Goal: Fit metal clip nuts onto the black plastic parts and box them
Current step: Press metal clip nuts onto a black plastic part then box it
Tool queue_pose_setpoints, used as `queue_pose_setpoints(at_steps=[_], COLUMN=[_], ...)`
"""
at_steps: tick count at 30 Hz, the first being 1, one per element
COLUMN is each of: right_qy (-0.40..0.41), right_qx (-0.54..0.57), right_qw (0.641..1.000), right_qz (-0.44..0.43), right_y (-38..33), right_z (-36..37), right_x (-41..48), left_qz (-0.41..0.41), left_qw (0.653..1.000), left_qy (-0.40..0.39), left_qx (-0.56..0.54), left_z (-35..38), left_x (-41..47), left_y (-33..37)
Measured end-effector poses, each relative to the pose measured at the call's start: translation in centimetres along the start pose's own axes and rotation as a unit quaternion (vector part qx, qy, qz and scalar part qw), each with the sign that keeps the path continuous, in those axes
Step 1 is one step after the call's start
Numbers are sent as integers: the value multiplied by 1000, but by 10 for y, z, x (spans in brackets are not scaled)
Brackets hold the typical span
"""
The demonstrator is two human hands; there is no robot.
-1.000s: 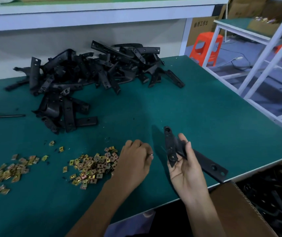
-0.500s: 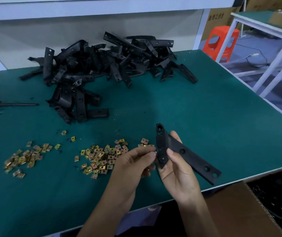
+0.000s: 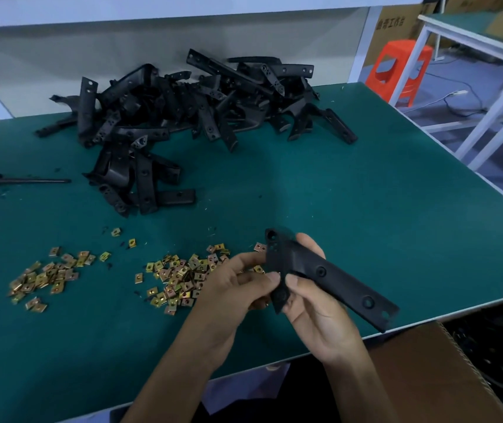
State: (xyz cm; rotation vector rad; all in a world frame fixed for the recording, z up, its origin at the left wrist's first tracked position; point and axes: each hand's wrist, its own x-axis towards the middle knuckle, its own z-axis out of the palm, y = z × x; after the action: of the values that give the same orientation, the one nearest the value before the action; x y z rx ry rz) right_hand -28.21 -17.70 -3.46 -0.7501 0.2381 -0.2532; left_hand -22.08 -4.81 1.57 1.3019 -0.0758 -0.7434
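Right hand (image 3: 314,303) grips the black plastic part (image 3: 320,271) over the bench (image 3: 366,209) near its front edge. Left hand (image 3: 232,288) pinches the part's near end, just beside the clip nuts (image 3: 180,276). Can't tell if there's a nut in those fingers.

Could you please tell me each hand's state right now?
Left hand: pinches edge of the flat black plastic part.
Right hand: grips that part.
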Motion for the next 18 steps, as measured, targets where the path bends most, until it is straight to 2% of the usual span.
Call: queue_pose_setpoints(at_steps=[5, 7, 8, 9, 10, 11, 12, 13, 15, 16, 18], right_qy=[-7, -13, -1, 19, 36, 46, 49, 48, 39, 36, 38], right_qx=[-1, 52, 85, 114, 140, 160, 175, 182, 185, 182, 174], right_qw=[1000, 998, 996, 993, 989, 986, 983, 982, 982, 983, 984], right_qz=[-8, -13, -10, -8, -10, -13, -15, -14, -10, -9, -6], right_y=[1, 0, -1, -3, -5, -7, -8, -8, -7, -7, -7], right_z=[-1, -2, -3, -5, -7, -8, -8, -7, -6, -5, -5], right_x=[-1, 0, 1, 2, 4, 5, 5, 5, 5, 5, 5], left_qz=[2, 45, 83, 130, 180, 215, 227, 222, 209, 208, 213], left_qw=[998, 991, 980, 950, 893, 820, 762, 729, 697, 693, 707], left_qy=[-54, -68, -47, -4, 45, 78, 89, 82, 44, 31, 32], left_qx=[36, 105, 176, 282, 411, 525, 600, 642, 685, 690, 674], left_z=[-3, -3, -5, -7, -10, -12, -15, -16, -20, -21, -22], left_x=[6, 12, 18, 27, 36, 44, 51, 58, 67, 70, 73], left_y=[2, 5, 7, 8, 10, 11, 11, 10, 5, 2, 0])
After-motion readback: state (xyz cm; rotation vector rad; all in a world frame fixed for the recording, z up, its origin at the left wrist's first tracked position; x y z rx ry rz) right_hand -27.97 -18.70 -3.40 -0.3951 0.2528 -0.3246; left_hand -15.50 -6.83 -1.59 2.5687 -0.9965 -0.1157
